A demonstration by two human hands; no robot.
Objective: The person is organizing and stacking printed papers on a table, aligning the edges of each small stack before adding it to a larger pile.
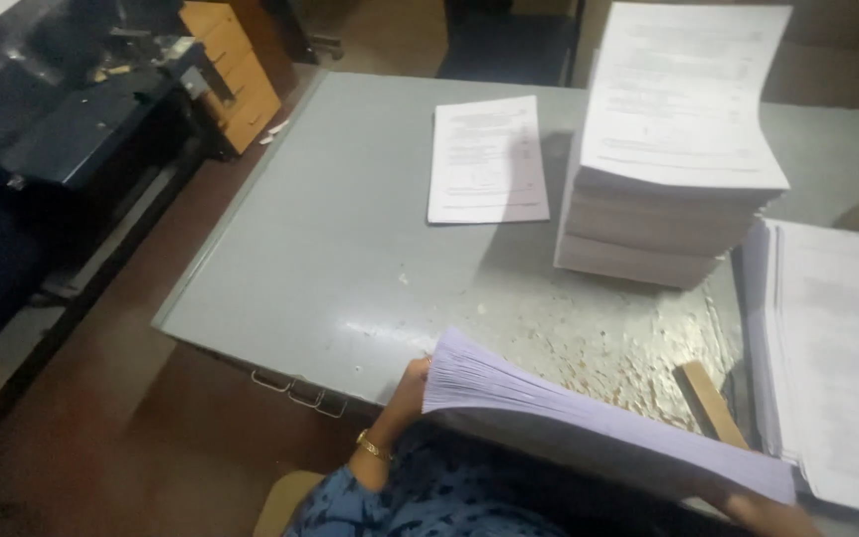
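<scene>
Item — thick sheaf of papers (pixel 599 428), long axis left-to-right at the desk (pixel 350 249) near edge; we grip its left end with left-hand fingers (pixel 412 383) closed, right hand (pixel 768 512) mostly hidden — grip untellable.

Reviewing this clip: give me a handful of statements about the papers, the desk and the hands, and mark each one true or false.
1. The left hand grips the left edge of a thick sheaf of paper. True.
2. The tall stack of paper stands on the floor. False: it stands on the grey desk.
3. A thin set of printed sheets lies flat on the desk, left of the tall stack. True.
4. The wooden ruler lies on top of the tall stack. False: it lies on the desk near the held sheaf.
5. The left wrist is bare. False: it wears a gold bracelet.
</scene>
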